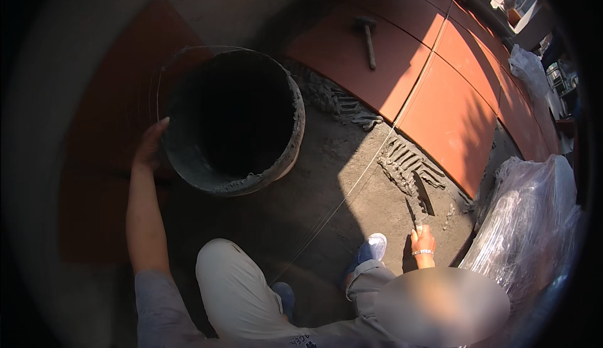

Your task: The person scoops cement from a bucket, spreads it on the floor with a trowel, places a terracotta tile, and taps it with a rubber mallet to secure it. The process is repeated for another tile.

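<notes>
A large dark bucket [294, 131] with mortar-crusted walls tilts with its mouth toward me; its inside is in deep shadow. My left hand [151, 147] grips its left rim, and the fingers are partly hidden. A thin wire handle [220, 47] arches over the far side. My right hand [423, 241], with a band at the wrist, is closed round the handle of a notched trowel [419, 200]. The blade stands at the near edge of ridged grey mortar [408, 161], beside the laid red tiles [449, 131].
A hammer [369, 43] lies on the shaded tiles. A taut string [352, 188] crosses floor and tiles diagonally. Plastic-wrapped goods [524, 222] stand at the right. More red tiles [125, 90] are at the left. Another mortar patch [330, 97] borders the bucket's right side.
</notes>
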{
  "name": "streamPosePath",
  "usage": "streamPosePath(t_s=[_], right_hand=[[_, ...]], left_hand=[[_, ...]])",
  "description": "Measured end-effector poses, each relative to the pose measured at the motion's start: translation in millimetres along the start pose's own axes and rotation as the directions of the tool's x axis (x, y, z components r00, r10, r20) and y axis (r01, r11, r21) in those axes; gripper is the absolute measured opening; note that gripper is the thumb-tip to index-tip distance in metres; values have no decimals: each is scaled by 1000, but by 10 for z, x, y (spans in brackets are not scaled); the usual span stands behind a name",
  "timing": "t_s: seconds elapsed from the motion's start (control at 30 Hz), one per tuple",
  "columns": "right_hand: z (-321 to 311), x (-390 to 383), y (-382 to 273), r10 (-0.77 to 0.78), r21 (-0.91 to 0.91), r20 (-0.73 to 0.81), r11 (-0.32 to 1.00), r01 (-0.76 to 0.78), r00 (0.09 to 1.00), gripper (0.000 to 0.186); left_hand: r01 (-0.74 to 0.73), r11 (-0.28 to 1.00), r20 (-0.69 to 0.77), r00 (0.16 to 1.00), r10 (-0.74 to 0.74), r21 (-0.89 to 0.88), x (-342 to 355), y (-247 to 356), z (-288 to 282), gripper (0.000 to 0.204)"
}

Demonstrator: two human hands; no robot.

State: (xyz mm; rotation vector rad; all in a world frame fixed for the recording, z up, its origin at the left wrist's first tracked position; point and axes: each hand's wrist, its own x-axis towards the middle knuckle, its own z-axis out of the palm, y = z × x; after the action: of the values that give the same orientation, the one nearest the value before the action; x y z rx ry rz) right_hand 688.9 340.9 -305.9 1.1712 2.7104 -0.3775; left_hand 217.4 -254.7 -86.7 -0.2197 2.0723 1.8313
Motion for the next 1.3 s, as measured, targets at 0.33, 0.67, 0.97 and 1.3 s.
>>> streamPosePath(t_s=[0.33,0.67,0.97,1.3], right_hand=[[-1922,2,-1044,-391,427,-209,788,444,896,22],[-2427,242,-3108,-528,470,645,844,257,552,21],[-2009,452,-4517,-772,93,615,274,957,161,22],[-1109,-530,-4383,-188,-78,774,919,386,605,87]], left_hand=[[-166,981,223,957,186,-104,-324,418,909,55],[-232,969,383,891,246,-83,-762,666,2116,74],[-212,973,514,828,226,-86,-826,706,2177,83],[-248,969,650,738,182,10,-765,762,2344,83]])
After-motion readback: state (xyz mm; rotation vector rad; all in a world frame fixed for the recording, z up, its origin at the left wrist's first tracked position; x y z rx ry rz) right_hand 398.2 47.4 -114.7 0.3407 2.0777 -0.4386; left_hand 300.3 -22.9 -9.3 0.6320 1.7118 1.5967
